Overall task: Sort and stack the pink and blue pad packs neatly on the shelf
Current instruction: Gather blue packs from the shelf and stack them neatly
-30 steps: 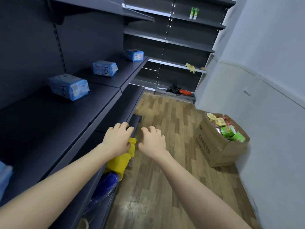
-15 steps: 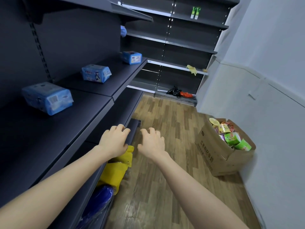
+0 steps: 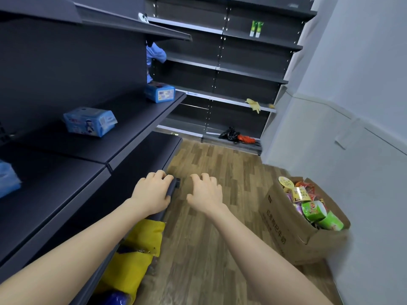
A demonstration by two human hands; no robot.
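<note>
1. Both hands stay stretched out in front with nothing in them. Left hand (image 3: 152, 194) and right hand (image 3: 204, 194) have loosely curled fingers, no grip on anything.
2. The left hand now hangs over the corner of the low shelf (image 3: 143, 150). Can't tell if it actually touches.
3. The person has moved up the aisle, so the nearest blue pack (image 3: 6, 179) has slid off to 9 o'clock, half out of view. The middle blue pack (image 3: 90, 121) sits at 10 o'clock and the far blue pack (image 3: 159, 92) at 11, all well apart on the middle shelf (image 3: 132, 115).
4. No pink packs anywhere I can see.
5. My read: nothing's stacked yet. They're closing in on the farther packs to gather them.
</note>
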